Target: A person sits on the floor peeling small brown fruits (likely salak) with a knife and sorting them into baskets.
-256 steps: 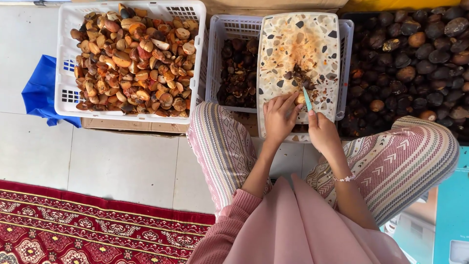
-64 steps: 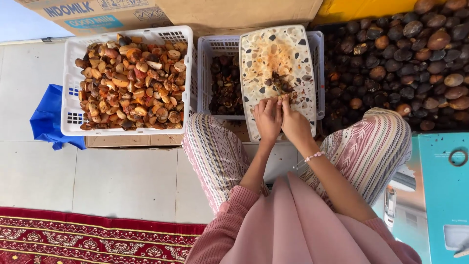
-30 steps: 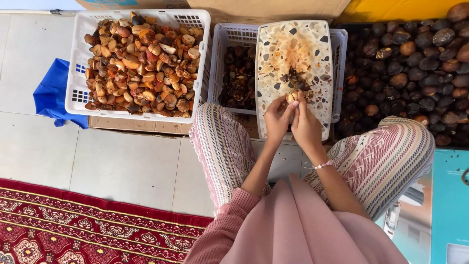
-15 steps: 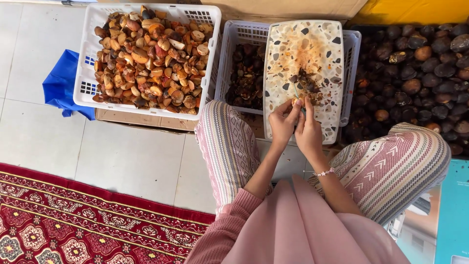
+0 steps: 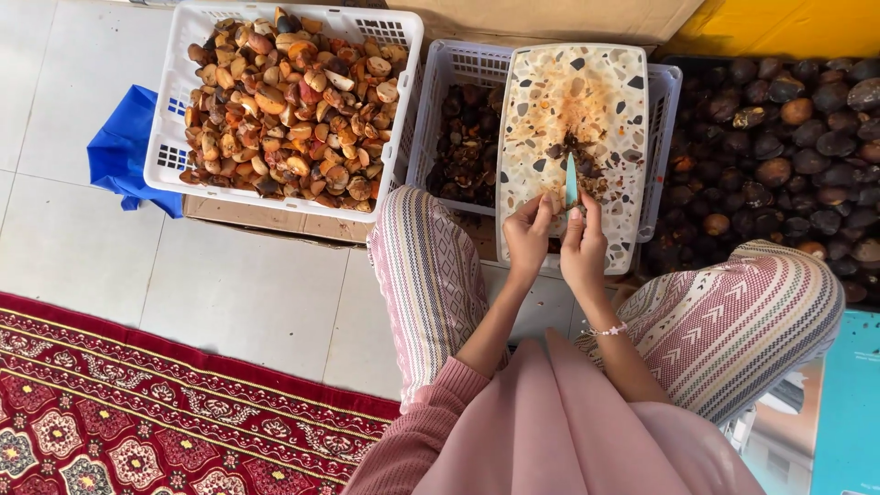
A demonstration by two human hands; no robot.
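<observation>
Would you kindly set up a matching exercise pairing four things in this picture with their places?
Things:
1. blue cloth
2. knife
3. red patterned rug
4. pile of dark round fruits

Places:
A. at the far right, beside the smaller basket
B. on the floor at lower left
C. on the speckled board, at the right hand
D. under the left edge of the large white basket

Pairs: 1-D, 2-C, 3-B, 4-A
</observation>
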